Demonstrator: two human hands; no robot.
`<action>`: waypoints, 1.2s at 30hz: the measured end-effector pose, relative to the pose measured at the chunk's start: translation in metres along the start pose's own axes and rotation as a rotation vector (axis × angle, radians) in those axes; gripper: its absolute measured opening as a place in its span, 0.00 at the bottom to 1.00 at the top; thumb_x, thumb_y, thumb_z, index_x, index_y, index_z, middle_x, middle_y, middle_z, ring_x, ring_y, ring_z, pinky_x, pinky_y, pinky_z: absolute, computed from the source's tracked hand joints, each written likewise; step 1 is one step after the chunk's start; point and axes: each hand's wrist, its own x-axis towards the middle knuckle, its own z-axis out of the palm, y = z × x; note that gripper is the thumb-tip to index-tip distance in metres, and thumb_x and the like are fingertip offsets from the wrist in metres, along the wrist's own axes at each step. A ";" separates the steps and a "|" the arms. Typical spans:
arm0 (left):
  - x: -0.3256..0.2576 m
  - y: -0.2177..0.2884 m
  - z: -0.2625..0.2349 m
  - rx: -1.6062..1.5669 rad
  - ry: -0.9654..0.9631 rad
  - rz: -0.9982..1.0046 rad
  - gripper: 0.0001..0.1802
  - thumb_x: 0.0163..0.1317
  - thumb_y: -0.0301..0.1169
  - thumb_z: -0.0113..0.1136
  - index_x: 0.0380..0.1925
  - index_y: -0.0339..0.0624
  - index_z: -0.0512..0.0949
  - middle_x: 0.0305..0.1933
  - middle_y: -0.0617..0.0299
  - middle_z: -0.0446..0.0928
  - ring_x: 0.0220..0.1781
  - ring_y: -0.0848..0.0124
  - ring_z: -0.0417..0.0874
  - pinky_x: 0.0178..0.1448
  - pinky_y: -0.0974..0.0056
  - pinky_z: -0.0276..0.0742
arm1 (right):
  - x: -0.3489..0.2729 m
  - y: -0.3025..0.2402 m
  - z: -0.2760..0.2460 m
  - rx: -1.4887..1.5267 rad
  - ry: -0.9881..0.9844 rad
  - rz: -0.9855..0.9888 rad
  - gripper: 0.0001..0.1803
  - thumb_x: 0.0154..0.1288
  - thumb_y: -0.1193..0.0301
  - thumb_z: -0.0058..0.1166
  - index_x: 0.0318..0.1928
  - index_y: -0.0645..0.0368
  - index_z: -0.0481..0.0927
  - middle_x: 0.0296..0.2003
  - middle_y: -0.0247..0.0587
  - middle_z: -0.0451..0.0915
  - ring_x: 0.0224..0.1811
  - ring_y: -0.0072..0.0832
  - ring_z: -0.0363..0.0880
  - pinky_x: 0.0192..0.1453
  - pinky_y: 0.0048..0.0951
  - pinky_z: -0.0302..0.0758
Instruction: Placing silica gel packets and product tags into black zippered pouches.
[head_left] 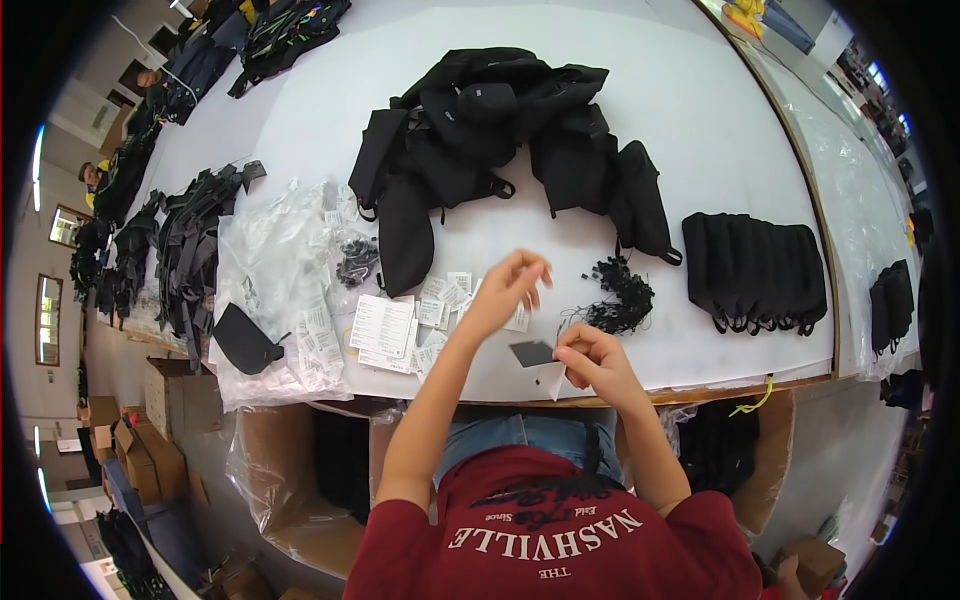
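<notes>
Pouch heap [490,110]: I log it on the table [710,120], beyond the left hand [510,290] and right hand [597,365].
Flat piece [532,353]: at the right hand's fingertips.
Cord bundle [625,302]: between right hand and heap.
Pouch row [755,265]: right of the bundle.
Paper cards [383,330]: I place them left of both hands.
Plastic bags [268,265]: left of the cards, a lone pouch [243,340] on top.
Strap pile [197,222]: farther left.

A white table [700,110] bears black pouches [490,110], cards [383,332] and cords [628,300].
</notes>
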 end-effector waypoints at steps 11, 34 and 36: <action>0.076 -0.046 -0.048 1.133 0.416 0.263 0.14 0.51 0.21 0.54 0.39 0.42 0.69 0.37 0.52 0.70 0.35 0.51 0.77 0.36 0.53 0.73 | -0.008 -0.006 -0.017 -0.007 0.300 -0.188 0.05 0.66 0.73 0.51 0.34 0.61 0.74 0.22 0.29 0.72 0.18 0.13 0.66 0.22 0.15 0.61; -0.105 0.012 0.003 0.225 0.413 -0.028 0.05 0.48 0.19 0.66 0.27 0.38 0.83 0.23 0.68 0.73 0.24 0.81 0.66 0.28 0.76 0.57 | 0.030 0.012 0.033 -0.728 0.152 -0.272 0.08 0.57 0.75 0.60 0.38 0.62 0.81 0.22 0.34 0.76 0.18 0.16 0.66 0.22 0.20 0.63; -0.107 0.013 0.004 0.253 0.458 0.142 0.04 0.51 0.20 0.64 0.28 0.37 0.81 0.28 0.65 0.73 0.24 0.80 0.67 0.29 0.75 0.62 | 0.030 0.010 0.033 -0.699 0.093 -0.195 0.10 0.60 0.74 0.58 0.43 0.61 0.79 0.21 0.32 0.74 0.19 0.14 0.66 0.23 0.18 0.61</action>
